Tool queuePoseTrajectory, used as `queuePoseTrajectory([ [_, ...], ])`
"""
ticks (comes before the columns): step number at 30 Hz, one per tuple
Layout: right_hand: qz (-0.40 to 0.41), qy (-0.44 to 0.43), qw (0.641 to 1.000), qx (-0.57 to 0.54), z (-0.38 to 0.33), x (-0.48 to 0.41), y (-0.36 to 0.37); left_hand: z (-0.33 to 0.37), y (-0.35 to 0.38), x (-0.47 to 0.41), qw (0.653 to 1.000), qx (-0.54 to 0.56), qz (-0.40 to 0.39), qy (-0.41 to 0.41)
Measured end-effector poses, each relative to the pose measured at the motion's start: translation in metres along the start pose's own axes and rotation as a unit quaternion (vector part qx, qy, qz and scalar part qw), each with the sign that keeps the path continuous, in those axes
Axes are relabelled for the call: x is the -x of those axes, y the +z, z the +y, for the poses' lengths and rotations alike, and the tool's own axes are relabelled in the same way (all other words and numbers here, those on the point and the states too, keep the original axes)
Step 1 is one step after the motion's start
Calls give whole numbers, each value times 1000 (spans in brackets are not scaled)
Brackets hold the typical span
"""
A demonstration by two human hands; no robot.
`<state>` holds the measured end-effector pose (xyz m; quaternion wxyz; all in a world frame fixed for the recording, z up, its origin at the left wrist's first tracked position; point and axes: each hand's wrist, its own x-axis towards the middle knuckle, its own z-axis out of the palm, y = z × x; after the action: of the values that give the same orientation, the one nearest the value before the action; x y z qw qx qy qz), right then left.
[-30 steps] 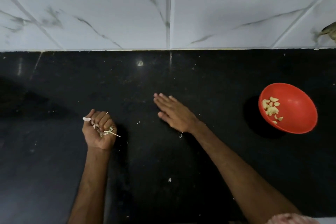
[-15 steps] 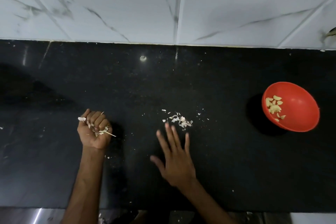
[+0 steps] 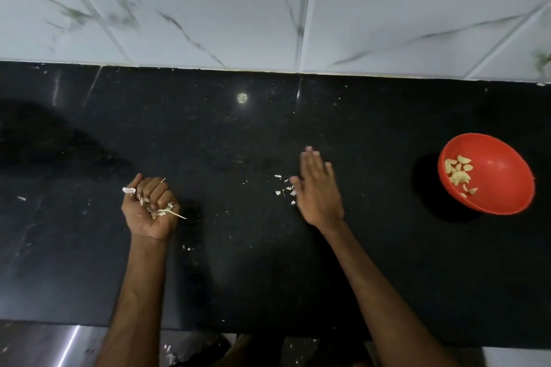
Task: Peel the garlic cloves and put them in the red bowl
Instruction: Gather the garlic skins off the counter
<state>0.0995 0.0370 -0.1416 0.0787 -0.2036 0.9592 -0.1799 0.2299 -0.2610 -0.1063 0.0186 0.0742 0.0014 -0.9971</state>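
Our left hand holds dry white garlic skins tight in curled fingers; our flat right hand, fingers straight and empty, is just beside white skin bits on the black stone counter. The pale peeled garlic cloves lie in the round red plastic bowl, far right. We should sweep low and slow.

No writing, label, brand, number or sign can be read on the red bowl, the black worktop, or the wall tiles behind the bowl.
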Motion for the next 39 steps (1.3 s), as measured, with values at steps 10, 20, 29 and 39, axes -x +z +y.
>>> queuePoseTrajectory([
  [10,62,58,993,-86,24,8,-18,-6,3,6,1000,-2,2,-5],
  [20,-154,-146,915,-343,-48,-9,-9,-23,11,4,1000,-23,-4,-8],
  [29,-51,20,997,-61,25,-116,-35,-33,1,15,999,-29,-4,-22],
  [39,-107,-218,957,-161,-10,24,0,-48,-16,14,999,-26,-2,-36],
])
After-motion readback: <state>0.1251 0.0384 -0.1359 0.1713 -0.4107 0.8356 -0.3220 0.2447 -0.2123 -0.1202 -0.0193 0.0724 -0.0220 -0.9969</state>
